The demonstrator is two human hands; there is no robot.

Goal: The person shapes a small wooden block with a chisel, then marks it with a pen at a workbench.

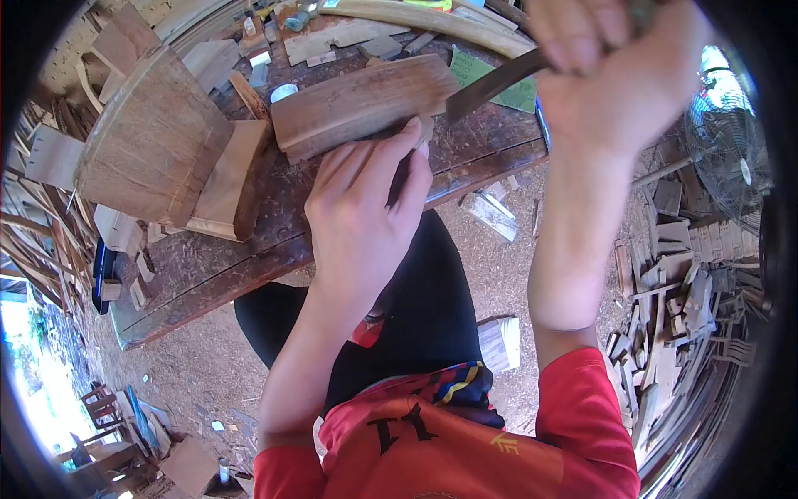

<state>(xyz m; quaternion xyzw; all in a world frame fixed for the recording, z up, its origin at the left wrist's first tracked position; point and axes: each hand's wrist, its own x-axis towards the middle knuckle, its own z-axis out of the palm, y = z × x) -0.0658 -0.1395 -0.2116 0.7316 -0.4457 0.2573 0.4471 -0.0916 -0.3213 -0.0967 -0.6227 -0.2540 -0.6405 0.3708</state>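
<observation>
My left hand [366,187] rests at the front edge of a brown wooden block [362,104] on the workbench. Its thumb and forefinger pinch a small piece of wood [426,131] against the block's near right corner. Above the bench on the right, my right hand [619,91] is closed around a flat, dark, bar-like tool [499,81]. The tool's squared tip points left and down, close to the block's right end. A green sandpaper sheet [519,93] lies behind the tool, partly covered by it.
A curved wooden assembly [154,141] stands at the left of the scratched workbench [274,241]. Wood offcuts [341,37] and a long curved piece [424,17] lie along the back. A fan [723,158] stands at right, above heaped scrap wood [673,333] on the floor.
</observation>
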